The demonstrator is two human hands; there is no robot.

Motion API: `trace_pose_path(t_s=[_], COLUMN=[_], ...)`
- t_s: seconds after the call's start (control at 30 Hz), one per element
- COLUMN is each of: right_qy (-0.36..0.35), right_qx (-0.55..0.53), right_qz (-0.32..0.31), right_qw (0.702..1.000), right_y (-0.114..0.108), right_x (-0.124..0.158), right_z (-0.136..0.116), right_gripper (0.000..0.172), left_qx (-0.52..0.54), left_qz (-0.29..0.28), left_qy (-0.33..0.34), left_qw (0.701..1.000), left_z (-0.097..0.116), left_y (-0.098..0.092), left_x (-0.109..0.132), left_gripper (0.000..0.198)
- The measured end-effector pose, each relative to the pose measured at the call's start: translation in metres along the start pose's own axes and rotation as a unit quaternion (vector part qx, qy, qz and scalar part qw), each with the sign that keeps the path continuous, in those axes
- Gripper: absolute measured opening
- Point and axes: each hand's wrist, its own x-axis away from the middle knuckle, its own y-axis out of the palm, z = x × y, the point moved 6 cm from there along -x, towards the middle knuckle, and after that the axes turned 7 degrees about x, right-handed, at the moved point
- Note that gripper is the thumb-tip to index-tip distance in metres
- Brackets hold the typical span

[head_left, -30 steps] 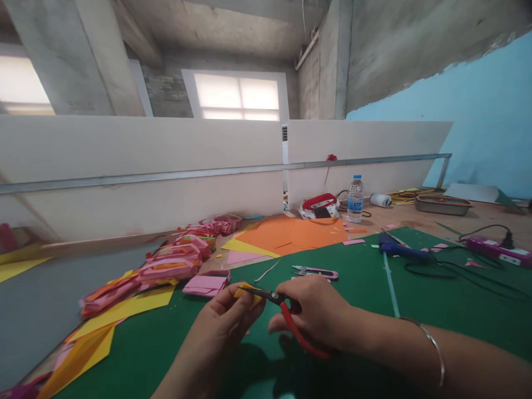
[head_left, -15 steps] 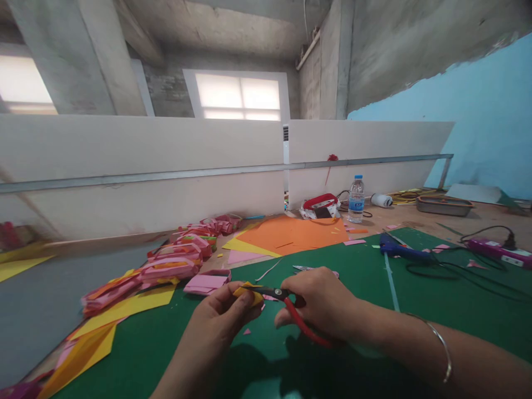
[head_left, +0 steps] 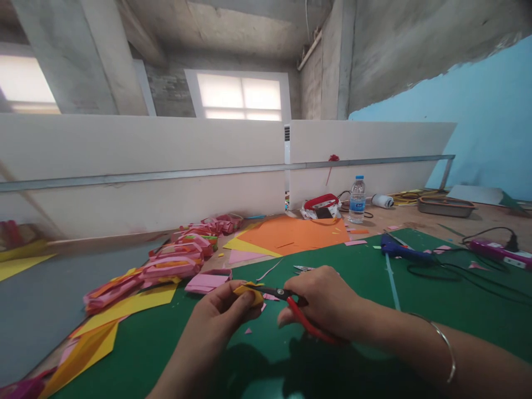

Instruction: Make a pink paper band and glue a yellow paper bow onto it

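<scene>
Pinched between the thumb and fingers of my left hand (head_left: pixel 226 310) is a small piece of yellow paper (head_left: pixel 256 295). My right hand (head_left: pixel 324 302) grips red-handled scissors (head_left: pixel 305 320), fingers around the handles. Their dark blades point left and reach the top edge of the yellow paper; whether they are cutting into it I cannot tell. Behind my left hand lies a folded pink paper piece (head_left: pixel 208 281). A second pair of scissors (head_left: pixel 303 269) rests on the green mat (head_left: pixel 357 366), partly hidden by my right hand.
Pink paper bundles (head_left: pixel 174 263) line the left side, beside yellow sheets (head_left: pixel 137 302). Orange paper (head_left: pixel 291 235) lies at the back. A water bottle (head_left: pixel 357 199), a blue glue gun (head_left: pixel 403 250) with its cable, and a purple power strip (head_left: pixel 501 252) are to the right.
My right hand and the scissors have shifted very slightly to the right, the blades drawing back a little along the yellow paper. My left hand keeps its pinch.
</scene>
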Motion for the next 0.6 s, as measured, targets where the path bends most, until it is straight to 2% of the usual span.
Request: trace_pose_path(t_s=[0.17,0.3,0.6], right_qy=[-0.007,-0.021,-0.050], right_qx=[0.017,0.026,0.042], right_qz=[-0.008,-0.028,-0.040], right_qw=[1.000,0.999,0.997], right_y=[-0.004,-0.011,-0.012], right_x=[-0.002,-0.004,-0.005], right_z=[0.002,0.002,0.000], right_gripper=[0.056,0.051,0.045], left_qx=[-0.133,-0.189,-0.211], left_qz=[0.009,0.025,0.042], left_qy=[0.075,0.118,0.106], left_qw=[0.988,0.975,0.971], left_z=[0.018,0.027,0.023], left_y=[0.001,0.004,0.006], left_x=[0.004,0.008,0.010], left_gripper=[0.018,0.014,0.007])
